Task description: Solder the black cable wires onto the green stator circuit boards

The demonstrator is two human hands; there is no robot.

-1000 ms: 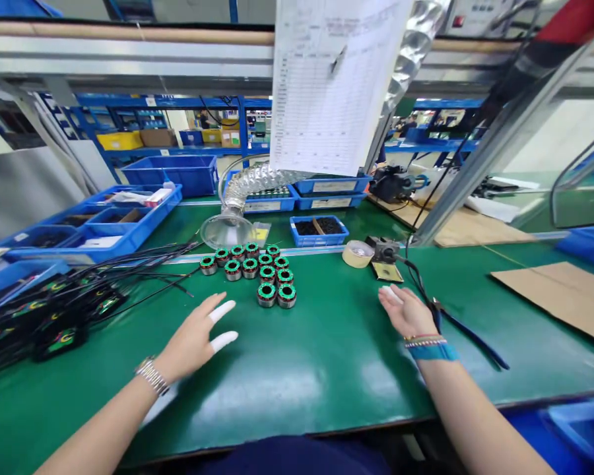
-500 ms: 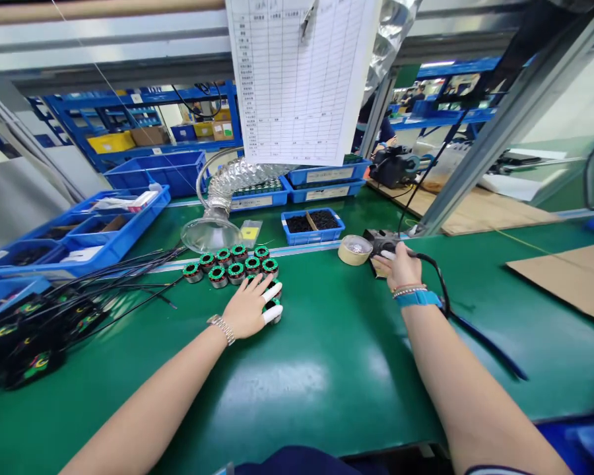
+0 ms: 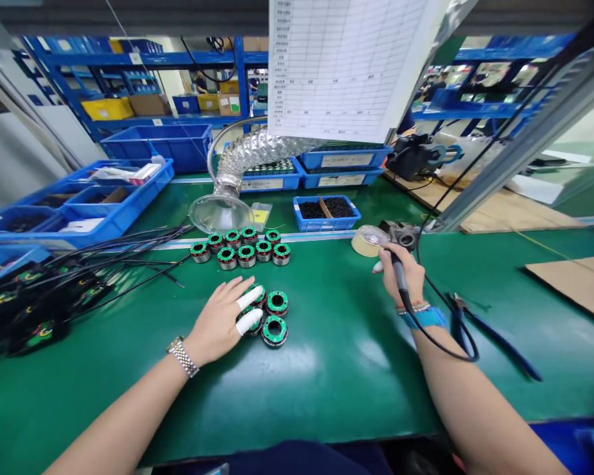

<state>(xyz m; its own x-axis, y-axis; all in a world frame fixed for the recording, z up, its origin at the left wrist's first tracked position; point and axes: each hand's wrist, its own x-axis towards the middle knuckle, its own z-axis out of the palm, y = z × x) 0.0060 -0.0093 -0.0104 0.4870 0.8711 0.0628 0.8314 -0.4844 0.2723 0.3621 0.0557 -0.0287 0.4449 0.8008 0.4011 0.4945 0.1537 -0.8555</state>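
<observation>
My left hand (image 3: 218,323) lies with its fingers stretched over two motor stators at the front of the bench, partly hiding them. White covers sit on two of its fingertips. Just right of those fingers are two more stators (image 3: 275,331), with green ring boards on top. A group of stators (image 3: 246,256) stands in rows farther back. My right hand (image 3: 412,280) is closed around the grey handle of a soldering iron (image 3: 398,272), its cord looping over the wrist; the tip cannot be made out. Behind that hand is a dark iron stand (image 3: 400,235), beside a pale roll (image 3: 367,241).
Pliers (image 3: 490,333) lie right of my right forearm. Black cables (image 3: 143,264) spread across the left side. A fume duct (image 3: 222,208) and a small blue bin (image 3: 327,221) of black parts stand behind the stators. Cardboard (image 3: 574,280) lies at the right.
My left hand has come nearer, and several stators now sit apart from the back group. My right hand has drawn the soldering iron away from the stand. The view has shifted slightly.
</observation>
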